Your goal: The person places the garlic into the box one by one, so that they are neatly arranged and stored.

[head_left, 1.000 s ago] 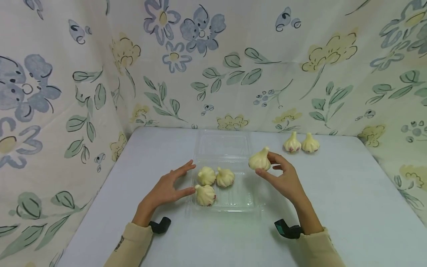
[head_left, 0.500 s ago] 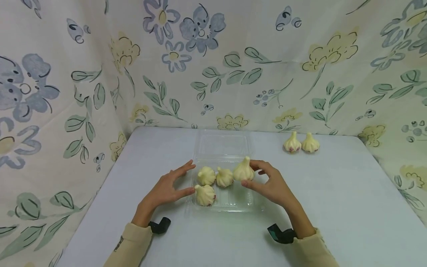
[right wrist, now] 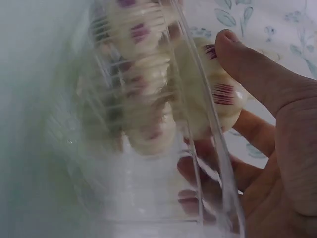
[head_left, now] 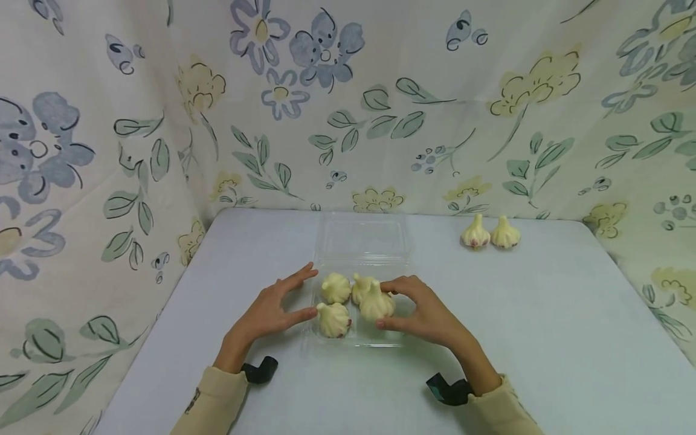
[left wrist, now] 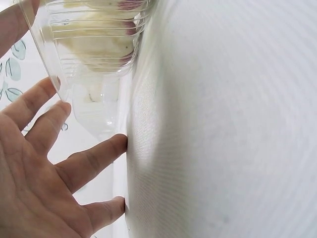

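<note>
A clear plastic clamshell box (head_left: 402, 332) lies open on the table, three garlic bulbs inside it: one at the back left (head_left: 336, 288), one at the front left (head_left: 334, 321) and one at the back middle (head_left: 360, 285). My right hand (head_left: 426, 311) pinches another garlic bulb (head_left: 377, 303) between thumb and fingers, over the box just in front of the back middle bulb and partly hiding it. In the right wrist view this held bulb (right wrist: 229, 101) shows above the box rim. My left hand (head_left: 272, 308) spreads its fingers along the box's left side; fingertips touch the rim in the left wrist view.
Two more garlic bulbs stand side by side at the back right, the left one (head_left: 476, 232) close to the right one (head_left: 505, 233). The box's clear lid (head_left: 363, 234) lies folded back behind it. A floral curtain (head_left: 348, 121) hangs behind the white table (head_left: 565, 320).
My right hand has carried its garlic bulb left and toward me, from the box's right edge to over its middle. The left hand has stayed in place.
</note>
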{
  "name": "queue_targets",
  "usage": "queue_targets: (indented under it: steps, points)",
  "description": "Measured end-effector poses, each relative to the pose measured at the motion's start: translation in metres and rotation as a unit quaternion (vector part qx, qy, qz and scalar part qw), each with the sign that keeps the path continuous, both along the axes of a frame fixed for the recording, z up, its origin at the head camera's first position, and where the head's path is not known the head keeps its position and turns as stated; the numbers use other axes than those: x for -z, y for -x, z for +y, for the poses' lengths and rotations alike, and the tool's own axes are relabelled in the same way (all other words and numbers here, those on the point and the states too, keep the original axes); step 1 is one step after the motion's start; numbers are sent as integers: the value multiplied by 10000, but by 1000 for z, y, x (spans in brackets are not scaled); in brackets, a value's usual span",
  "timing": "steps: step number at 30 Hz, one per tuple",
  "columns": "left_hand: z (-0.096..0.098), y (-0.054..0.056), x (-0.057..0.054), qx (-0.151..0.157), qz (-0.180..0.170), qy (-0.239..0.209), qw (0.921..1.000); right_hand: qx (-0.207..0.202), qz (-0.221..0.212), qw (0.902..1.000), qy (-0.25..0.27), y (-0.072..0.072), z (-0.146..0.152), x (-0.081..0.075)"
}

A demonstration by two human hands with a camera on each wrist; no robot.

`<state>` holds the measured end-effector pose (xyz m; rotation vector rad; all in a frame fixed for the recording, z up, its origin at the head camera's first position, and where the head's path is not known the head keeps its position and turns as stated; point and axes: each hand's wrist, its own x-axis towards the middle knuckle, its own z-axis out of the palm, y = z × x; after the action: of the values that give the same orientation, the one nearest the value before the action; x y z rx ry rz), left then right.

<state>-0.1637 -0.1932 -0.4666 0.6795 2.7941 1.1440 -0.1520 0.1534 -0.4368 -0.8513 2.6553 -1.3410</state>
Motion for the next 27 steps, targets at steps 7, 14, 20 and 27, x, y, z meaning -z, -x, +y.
queue_targets:
  steps: [7, 14, 20, 27]
  points:
    - [0, 1, 2, -3, -13, -14, 10000, -209, 228, 9993, -227, -1, -7, 7]
    - [-1, 2, 3, -9, -62, -5, 10000, -63, 628, 9953, -734, -1, -13, 12]
    - [-1, 2, 3, -14, -53, -6, 10000, 62, 954, 9898, -1056, -2, -17, 15]
    - [-1, 2, 2, -31, -73, 34, 10000, 216, 1038, 9835, -1466, -2, -20, 17]
